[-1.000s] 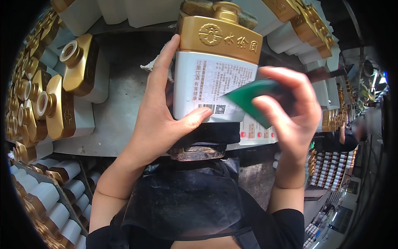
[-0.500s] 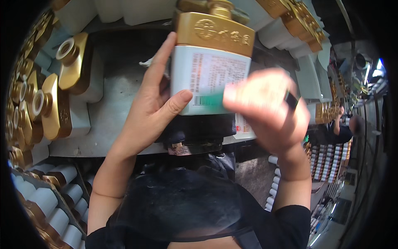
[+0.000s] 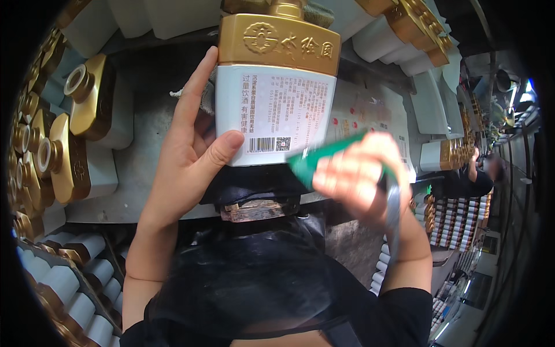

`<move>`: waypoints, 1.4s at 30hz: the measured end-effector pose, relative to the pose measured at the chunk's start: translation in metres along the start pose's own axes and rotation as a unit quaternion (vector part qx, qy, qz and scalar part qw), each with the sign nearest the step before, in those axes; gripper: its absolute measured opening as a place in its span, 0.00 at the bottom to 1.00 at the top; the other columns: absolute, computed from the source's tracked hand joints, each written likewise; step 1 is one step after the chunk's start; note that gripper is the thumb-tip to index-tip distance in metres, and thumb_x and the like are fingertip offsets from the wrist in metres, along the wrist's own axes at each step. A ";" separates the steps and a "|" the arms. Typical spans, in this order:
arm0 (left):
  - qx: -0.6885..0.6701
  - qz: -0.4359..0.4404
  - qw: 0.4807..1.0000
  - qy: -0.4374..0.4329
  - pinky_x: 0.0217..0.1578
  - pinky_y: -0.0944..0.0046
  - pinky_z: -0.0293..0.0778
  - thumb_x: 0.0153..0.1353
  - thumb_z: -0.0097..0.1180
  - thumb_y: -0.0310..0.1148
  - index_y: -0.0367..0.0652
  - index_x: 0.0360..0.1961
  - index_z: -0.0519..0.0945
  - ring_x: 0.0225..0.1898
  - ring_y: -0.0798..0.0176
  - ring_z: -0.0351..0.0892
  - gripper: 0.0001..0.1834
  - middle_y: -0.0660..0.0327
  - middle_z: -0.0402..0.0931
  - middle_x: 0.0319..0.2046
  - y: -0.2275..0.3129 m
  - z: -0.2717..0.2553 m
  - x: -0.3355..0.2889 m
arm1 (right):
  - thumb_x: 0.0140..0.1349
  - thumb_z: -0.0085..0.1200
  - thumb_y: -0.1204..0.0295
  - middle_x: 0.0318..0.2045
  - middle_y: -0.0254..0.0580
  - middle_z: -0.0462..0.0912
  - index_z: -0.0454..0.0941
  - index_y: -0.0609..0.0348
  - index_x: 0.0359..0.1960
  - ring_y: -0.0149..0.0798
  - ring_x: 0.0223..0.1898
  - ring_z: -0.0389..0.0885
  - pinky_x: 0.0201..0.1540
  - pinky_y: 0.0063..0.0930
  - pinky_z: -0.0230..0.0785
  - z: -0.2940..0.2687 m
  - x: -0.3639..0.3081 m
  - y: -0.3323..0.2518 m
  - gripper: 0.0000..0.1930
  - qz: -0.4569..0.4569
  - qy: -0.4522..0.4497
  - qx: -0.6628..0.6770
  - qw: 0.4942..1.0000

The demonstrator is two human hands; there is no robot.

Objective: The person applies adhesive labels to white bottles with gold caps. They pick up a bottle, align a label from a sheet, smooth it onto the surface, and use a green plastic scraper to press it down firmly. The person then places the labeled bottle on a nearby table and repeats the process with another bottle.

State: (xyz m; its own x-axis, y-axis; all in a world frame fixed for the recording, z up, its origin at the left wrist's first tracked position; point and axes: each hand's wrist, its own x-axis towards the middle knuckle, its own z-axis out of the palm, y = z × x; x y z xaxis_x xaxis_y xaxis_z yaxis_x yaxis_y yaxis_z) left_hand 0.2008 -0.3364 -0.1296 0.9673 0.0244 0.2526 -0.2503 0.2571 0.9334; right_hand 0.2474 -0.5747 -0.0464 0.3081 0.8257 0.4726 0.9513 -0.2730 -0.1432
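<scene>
A flat white bottle (image 3: pixel 231 110) with a gold embossed shoulder and neck stands nearly upright before me, tilted slightly. My left hand (image 3: pixel 188 144) grips its left side, thumb on the front and fingers behind. A pale label (image 3: pixel 283 107) with small print and a barcode covers its front face. My right hand (image 3: pixel 361 173), blurred by motion, is closed on a green flat scraper (image 3: pixel 315 159). The scraper's wide end is by the bottle's lower right corner; whether it touches cannot be made out. A grey strip runs down beside my right wrist.
Gold-topped white bottles (image 3: pixel 95 104) crowd the left side and the upper right (image 3: pixel 407 29). A printed label sheet (image 3: pixel 370 110) lies on the table (image 3: pixel 150 133) to the right. Rows of bottles (image 3: pixel 457 222) and another person (image 3: pixel 477 179) show farther right. A wooden block (image 3: pixel 260 211) sits at the near edge.
The bottle and my left hand have shifted left and slightly down. My right hand and the scraper have swung away from the label to the lower right, and more of the label shows.
</scene>
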 end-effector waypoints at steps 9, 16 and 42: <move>0.019 0.003 1.000 0.011 0.62 0.61 0.64 0.64 0.57 0.28 0.44 0.75 0.46 0.63 0.60 0.65 0.43 0.54 0.54 0.70 0.004 0.005 0.000 | 0.46 0.67 0.80 0.31 0.37 0.84 0.83 0.58 0.36 0.33 0.29 0.82 0.33 0.24 0.74 0.007 0.046 0.052 0.14 0.006 0.141 -0.061 0.988; 0.009 0.006 1.000 0.009 0.65 0.59 0.61 0.65 0.57 0.30 0.43 0.74 0.47 0.65 0.59 0.62 0.43 0.54 0.52 0.70 0.005 0.005 0.000 | 0.42 0.65 0.78 0.27 0.34 0.82 0.83 0.57 0.35 0.35 0.28 0.80 0.29 0.26 0.73 -0.002 0.008 0.011 0.15 -0.053 -0.040 0.001 0.998; -0.048 -0.069 0.994 0.067 0.66 0.56 0.59 0.75 0.39 0.39 0.40 0.71 0.57 0.69 0.54 0.60 0.27 0.56 0.55 0.71 0.012 -0.015 -0.014 | 0.46 0.59 0.83 0.25 0.34 0.80 0.79 0.56 0.27 0.36 0.26 0.80 0.34 0.31 0.75 0.028 0.061 -0.012 0.08 -0.066 -0.004 0.121 0.990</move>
State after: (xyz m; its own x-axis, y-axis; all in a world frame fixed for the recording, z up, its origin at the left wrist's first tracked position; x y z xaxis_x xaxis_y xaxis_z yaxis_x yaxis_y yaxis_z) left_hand 0.1853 -0.3192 -0.1261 0.9906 0.1096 0.0822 -0.1164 0.3572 0.9267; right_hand 0.2550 -0.5076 -0.0399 0.1793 0.8507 0.4941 0.9578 -0.0363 -0.2851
